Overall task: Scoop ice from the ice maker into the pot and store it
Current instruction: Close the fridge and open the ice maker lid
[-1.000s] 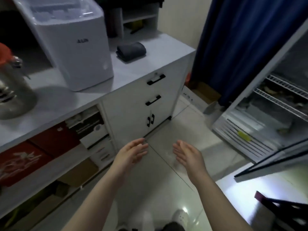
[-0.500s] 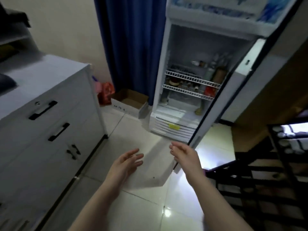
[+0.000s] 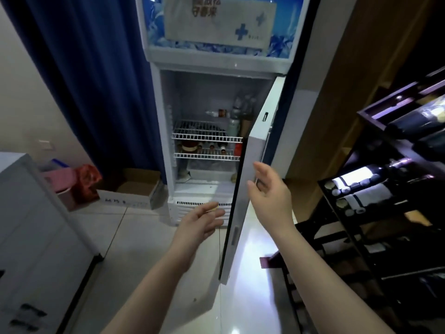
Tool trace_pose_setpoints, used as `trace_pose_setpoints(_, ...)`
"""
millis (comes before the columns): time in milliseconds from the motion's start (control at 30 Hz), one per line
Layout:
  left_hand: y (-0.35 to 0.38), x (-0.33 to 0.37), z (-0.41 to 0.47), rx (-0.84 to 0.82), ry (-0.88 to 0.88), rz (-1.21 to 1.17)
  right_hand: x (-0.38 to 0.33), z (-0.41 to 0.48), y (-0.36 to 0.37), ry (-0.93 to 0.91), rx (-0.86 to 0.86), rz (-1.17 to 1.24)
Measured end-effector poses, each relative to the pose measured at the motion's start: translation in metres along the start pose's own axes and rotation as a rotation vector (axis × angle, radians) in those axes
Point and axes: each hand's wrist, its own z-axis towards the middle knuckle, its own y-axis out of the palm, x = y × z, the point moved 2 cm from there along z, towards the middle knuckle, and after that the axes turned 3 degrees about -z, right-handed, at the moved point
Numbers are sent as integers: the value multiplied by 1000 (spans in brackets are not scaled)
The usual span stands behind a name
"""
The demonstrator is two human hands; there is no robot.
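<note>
As the door [image 3: 254, 145] juts, left hand [image 3: 201, 221] and right hand [image 3: 271, 197] flank it.

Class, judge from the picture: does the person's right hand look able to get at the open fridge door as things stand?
Probably yes. The right hand is open and empty, close beside the free edge of the fridge door, with nothing between them. Whether it touches the door is unclear.
</note>
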Motion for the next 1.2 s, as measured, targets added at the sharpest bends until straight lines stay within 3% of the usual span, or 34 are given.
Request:
trace_pose_setpoints(133, -1, 23, 32, -67, 18, 22, -14, 41, 6, -94, 144, -146)
trace_pose_setpoints(433, -26, 70, 89, -140, 159, 165, -26, 69, 37, -107, 255, -367)
trace_pose_setpoints(600, -36, 84, 109, -227, 270, 257, -36, 79, 62, -224, 285, -440)
trace_pose_setpoints(800, -61, 98, 127, -276, 342, 325, -40, 107, 107, -336, 242, -477)
trace_pose_setpoints(1200, -144, 138, 204, -131, 376, 334, -70, 199, 206, -476, 81, -572)
